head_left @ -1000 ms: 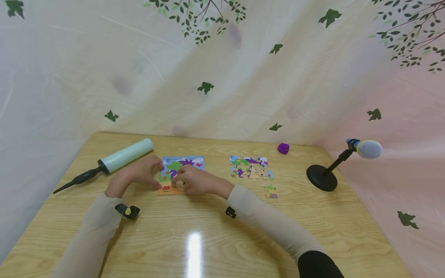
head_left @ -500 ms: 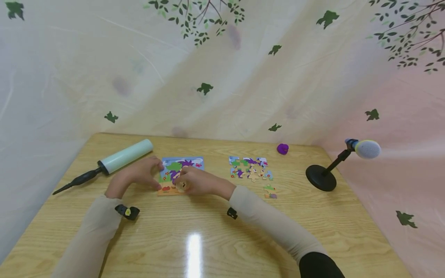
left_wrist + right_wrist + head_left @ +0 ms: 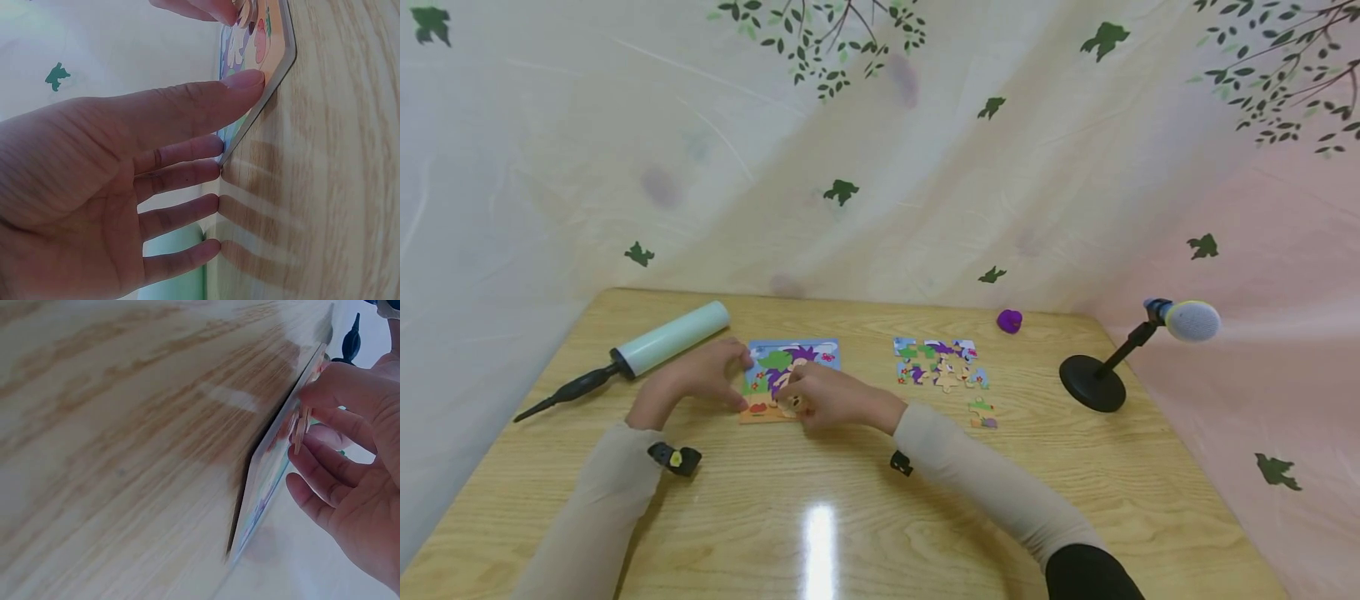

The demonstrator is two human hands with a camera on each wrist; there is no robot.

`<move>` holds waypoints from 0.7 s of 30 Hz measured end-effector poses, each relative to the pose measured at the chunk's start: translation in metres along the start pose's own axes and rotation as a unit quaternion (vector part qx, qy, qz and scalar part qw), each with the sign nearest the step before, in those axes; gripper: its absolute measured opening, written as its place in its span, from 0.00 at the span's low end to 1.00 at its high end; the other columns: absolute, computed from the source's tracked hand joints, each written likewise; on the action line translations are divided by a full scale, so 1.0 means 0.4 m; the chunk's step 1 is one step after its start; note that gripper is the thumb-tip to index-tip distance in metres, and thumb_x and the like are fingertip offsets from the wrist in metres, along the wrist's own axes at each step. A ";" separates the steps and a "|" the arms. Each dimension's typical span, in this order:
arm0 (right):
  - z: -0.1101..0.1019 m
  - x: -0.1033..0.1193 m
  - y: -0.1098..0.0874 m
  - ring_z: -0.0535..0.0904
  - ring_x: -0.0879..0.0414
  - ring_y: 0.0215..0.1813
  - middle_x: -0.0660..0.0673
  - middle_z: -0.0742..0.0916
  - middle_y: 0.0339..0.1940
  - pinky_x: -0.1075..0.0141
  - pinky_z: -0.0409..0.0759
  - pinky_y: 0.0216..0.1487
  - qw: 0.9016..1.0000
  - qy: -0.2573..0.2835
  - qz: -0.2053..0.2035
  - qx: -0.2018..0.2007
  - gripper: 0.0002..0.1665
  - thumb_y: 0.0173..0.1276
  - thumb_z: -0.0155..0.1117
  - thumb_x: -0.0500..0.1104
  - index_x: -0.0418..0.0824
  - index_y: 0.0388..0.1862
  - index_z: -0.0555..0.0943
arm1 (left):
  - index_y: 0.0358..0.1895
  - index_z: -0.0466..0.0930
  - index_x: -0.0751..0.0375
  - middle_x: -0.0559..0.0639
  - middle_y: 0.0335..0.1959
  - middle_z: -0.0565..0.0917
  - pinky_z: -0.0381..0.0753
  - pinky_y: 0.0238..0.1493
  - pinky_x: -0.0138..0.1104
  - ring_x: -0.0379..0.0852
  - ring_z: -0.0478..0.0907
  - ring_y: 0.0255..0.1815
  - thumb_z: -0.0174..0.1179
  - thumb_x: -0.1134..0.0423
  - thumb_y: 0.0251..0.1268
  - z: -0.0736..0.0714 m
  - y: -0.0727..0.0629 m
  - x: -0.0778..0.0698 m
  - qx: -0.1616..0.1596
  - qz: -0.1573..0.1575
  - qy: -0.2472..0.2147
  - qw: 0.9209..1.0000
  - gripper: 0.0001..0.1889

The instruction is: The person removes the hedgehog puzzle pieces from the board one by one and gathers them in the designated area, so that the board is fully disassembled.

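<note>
A colourful puzzle board (image 3: 760, 345) with a purple-haired cartoon figure lies on the left half of the table. My left hand (image 3: 703, 375) is at its left side, with the thumb (image 3: 240, 87) resting on the board near the edge. Its other fingers are extended, some touching the board's edge. Over the lower middle of the board, my right hand (image 3: 835, 395) pinches a puzzle piece (image 3: 301, 430) between thumb and fingers. In the right wrist view the piece stands tilted close above the board surface. Part of the board is hidden by my right hand.
Several loose puzzle pieces (image 3: 946, 367) lie to the right of the board, with a few more pieces (image 3: 983, 413) below them. A pale green pump (image 3: 673, 335) with a black handle lies at the left. A purple object (image 3: 1010, 322) and a microphone stand (image 3: 1093, 383) are at the right.
My right hand has shifted very slightly to the right and turned a little with the puzzle piece, uncovering more of the board's picture. The left hand stays in place.
</note>
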State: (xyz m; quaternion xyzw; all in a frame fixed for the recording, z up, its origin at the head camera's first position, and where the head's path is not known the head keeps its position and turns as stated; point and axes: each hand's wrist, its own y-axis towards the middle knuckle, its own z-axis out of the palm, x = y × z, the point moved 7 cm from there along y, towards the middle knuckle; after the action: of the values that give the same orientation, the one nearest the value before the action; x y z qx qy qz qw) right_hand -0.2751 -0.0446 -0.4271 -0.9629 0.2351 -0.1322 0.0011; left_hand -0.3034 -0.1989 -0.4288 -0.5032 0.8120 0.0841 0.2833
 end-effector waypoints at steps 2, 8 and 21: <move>0.003 0.000 0.001 0.77 0.55 0.51 0.43 0.86 0.52 0.73 0.77 0.52 1.000 -0.004 -0.004 -0.003 0.31 0.59 0.69 0.32 0.42 0.63 0.82 | 0.53 0.79 0.68 0.65 0.57 0.80 0.68 0.71 0.62 0.66 0.74 0.63 0.80 0.58 0.48 0.000 0.000 0.000 0.001 -0.001 0.001 1.000 0.30; -0.001 -0.005 -0.001 0.76 0.57 0.51 0.44 0.84 0.54 0.75 0.76 0.52 1.000 -0.003 0.004 -0.009 0.33 0.56 0.69 0.32 0.43 0.64 0.82 | 0.53 0.78 0.68 0.65 0.58 0.80 0.69 0.70 0.63 0.65 0.74 0.63 0.80 0.57 0.48 -0.001 0.000 0.000 0.004 -0.002 0.005 1.000 0.31; -0.033 -0.007 -0.041 0.77 0.53 0.54 0.44 0.83 0.55 0.67 0.78 0.56 0.999 -0.021 -0.004 -0.039 0.30 0.58 0.70 0.33 0.45 0.62 0.83 | 0.54 0.79 0.66 0.64 0.59 0.79 0.68 0.71 0.63 0.65 0.73 0.64 0.80 0.57 0.48 0.003 0.001 0.009 0.004 -0.009 0.003 1.000 0.31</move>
State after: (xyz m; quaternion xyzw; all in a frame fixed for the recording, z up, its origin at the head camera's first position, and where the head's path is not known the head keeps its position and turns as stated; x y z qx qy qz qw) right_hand -0.2732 -0.0280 -0.4142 -0.9658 0.2357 -0.1031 -0.0323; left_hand -0.3045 -0.2009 -0.4317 -0.5097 0.8087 0.0764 0.2834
